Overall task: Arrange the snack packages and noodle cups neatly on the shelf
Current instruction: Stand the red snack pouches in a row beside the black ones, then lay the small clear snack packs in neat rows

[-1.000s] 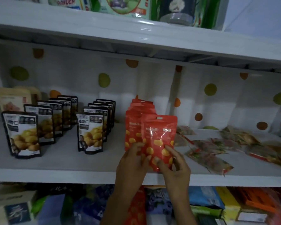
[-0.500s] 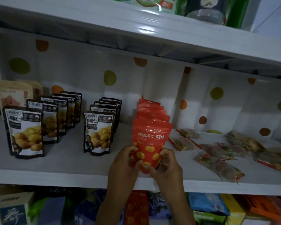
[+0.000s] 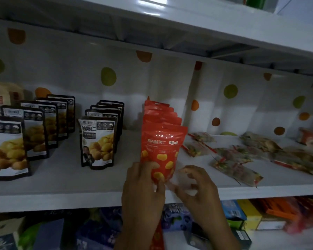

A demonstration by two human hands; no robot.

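Observation:
A red snack pouch (image 3: 162,147) with yellow chestnuts printed on it stands upright at the front of a row of several like pouches (image 3: 159,110) on the white shelf (image 3: 61,184). My left hand (image 3: 143,184) grips its lower left corner. My right hand (image 3: 195,186) hovers just right of the pouch's base, fingers apart and blurred, holding nothing. Two rows of black chestnut pouches (image 3: 98,141) (image 3: 34,127) stand upright to the left.
Flat clear-and-red snack packets (image 3: 237,166) lie scattered on the shelf's right half. Beige boxes (image 3: 2,98) sit at the far left back. The shelf above (image 3: 188,20) overhangs. Boxes and packages (image 3: 242,213) fill the shelf below.
The red pouch went from held tilted in front of the row to standing at the row's front. My right hand has come off it; the view moved closer.

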